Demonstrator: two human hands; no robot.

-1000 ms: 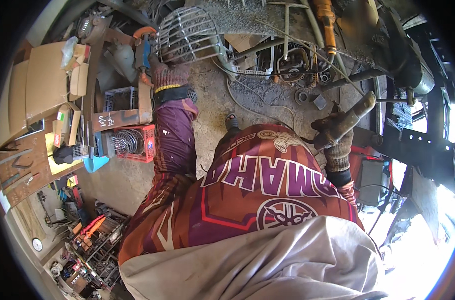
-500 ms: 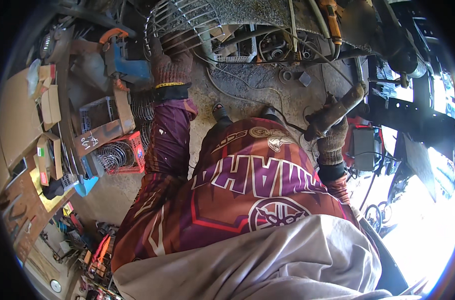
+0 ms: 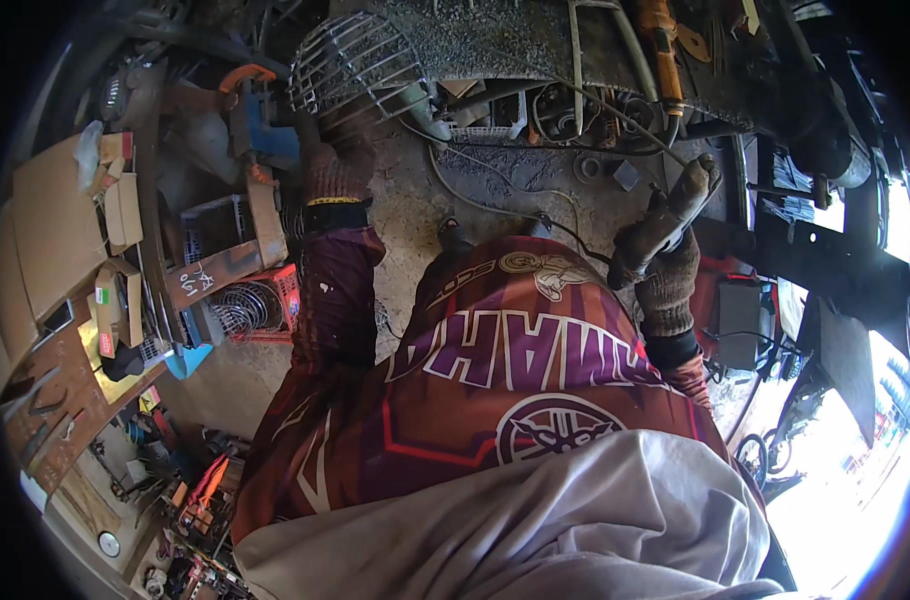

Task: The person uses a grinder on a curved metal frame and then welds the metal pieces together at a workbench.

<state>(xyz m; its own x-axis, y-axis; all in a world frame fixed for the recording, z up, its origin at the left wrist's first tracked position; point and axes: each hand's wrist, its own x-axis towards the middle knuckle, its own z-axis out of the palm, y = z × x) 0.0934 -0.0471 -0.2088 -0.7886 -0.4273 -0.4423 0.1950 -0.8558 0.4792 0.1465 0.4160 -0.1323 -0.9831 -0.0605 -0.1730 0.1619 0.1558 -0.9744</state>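
My left hand [image 3: 339,160], in a dark reddish work glove, reaches up to the near edge of a rounded wire grate [image 3: 360,62] made of parallel metal bars. Its fingers are dark and partly hidden there, but they appear closed on the grate. The grate is tilted at the near left edge of a gritty dark worktop [image 3: 535,45]. My right hand [image 3: 665,265], in a brown knitted glove, is wrapped round a worn welding electrode holder [image 3: 665,222]. A long thin rod [image 3: 615,112] runs from the holder's jaw up and left over the worktop.
An orange-handled tool [image 3: 661,55] hangs at the worktop's front edge. Below are a white crate [image 3: 505,128] and cables on the floor. To the left stand a blue clamp-like tool [image 3: 265,130], cardboard boxes [image 3: 65,225] and a red crate [image 3: 287,300] with wire rings.
The view has shifted, lowering the worktop in the picture. The grate has turned and moved slightly left with my left hand. My right hand has carried the electrode holder and rod a little left.
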